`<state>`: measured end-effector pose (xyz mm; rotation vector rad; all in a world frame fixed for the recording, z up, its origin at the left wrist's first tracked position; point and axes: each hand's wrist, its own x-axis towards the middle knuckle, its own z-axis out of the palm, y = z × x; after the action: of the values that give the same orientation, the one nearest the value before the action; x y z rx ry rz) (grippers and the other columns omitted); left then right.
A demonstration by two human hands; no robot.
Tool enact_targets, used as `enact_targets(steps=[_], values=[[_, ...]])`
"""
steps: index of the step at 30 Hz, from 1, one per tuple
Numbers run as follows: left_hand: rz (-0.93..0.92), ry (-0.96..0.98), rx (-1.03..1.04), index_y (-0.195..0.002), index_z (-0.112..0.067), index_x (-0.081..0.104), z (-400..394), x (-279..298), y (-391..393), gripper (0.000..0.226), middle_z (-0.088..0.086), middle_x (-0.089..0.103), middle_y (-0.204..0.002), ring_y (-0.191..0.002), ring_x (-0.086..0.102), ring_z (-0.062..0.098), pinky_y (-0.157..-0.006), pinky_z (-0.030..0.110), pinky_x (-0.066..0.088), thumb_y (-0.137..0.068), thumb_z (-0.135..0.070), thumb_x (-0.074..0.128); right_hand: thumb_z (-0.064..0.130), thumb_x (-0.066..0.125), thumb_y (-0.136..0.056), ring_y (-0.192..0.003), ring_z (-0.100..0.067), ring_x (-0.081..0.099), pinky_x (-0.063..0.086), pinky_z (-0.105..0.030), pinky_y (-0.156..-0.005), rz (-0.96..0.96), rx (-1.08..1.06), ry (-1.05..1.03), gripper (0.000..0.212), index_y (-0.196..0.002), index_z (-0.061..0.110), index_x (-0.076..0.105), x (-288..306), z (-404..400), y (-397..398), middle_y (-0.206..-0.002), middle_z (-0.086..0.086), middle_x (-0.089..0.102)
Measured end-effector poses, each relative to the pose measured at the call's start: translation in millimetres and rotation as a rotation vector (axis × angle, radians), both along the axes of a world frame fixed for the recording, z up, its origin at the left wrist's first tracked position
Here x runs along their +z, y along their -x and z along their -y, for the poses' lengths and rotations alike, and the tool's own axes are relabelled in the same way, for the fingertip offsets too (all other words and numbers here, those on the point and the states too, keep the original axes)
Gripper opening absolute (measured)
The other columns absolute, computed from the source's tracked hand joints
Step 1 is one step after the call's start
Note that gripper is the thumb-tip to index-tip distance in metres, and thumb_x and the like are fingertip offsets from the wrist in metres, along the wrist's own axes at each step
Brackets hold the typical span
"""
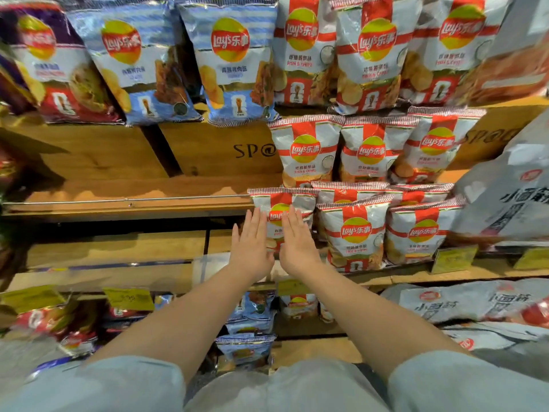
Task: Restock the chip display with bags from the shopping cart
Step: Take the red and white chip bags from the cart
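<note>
Bag: we see the red-and-white foil chip bag (280, 203) upright on the wooden display shelf (118, 200), long axis vertical, crimped top up, front facing us.
Left hand (252, 242): our grip spread flat, fingers straight against its left edge.
Right hand (297, 240): grip spread flat on its front.

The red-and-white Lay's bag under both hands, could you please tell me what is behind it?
Behind the red-and-white Lay's bag stands another matching bag; anything deeper is hidden.
</note>
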<state>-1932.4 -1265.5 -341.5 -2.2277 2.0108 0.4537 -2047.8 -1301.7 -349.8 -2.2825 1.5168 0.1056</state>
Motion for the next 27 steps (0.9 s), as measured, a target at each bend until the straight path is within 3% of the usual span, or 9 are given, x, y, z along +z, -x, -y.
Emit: enact_targets(steps=[12,18,27], values=[[0.007,0.110,0.111,-0.152,-0.011,-0.016,-46,31,-48,0.082,0.006,-0.025,-0.159,-0.147,-0.021,0.023,-0.117,0.046,-0.010,-0.100,-0.040,0.041,0.022,0.033,-0.102,-0.146,-0.022,-0.020,-0.010,-0.034,-0.118,0.075,0.046,0.042,0.067,-0.152,0.008,-0.008,31,-44,-53,-0.158,-0.008,-0.021],[0.013,0.158,0.180,-0.151,-0.011,-0.018,-61,38,-56,0.072,0.005,-0.027,-0.158,-0.147,-0.021,0.022,-0.117,0.046,-0.010,-0.104,-0.034,0.031,0.025,0.027,-0.104,-0.146,-0.020,-0.018,-0.006,-0.035,-0.120,0.148,-0.077,0.032,0.059,-0.153,0.011,-0.005,36,-63,-80,-0.159,-0.007,-0.019],[-0.013,0.207,0.266,-0.151,-0.012,-0.018,-107,42,-81,0.071,0.006,-0.026,-0.158,-0.147,-0.020,0.023,-0.118,0.046,-0.008,-0.104,-0.037,0.028,0.026,0.027,-0.104,-0.147,-0.020,-0.017,-0.009,-0.033,-0.117,0.194,-0.075,0.032,0.059,-0.153,0.012,-0.002,40,-102,-105,-0.160,-0.006,-0.017]])
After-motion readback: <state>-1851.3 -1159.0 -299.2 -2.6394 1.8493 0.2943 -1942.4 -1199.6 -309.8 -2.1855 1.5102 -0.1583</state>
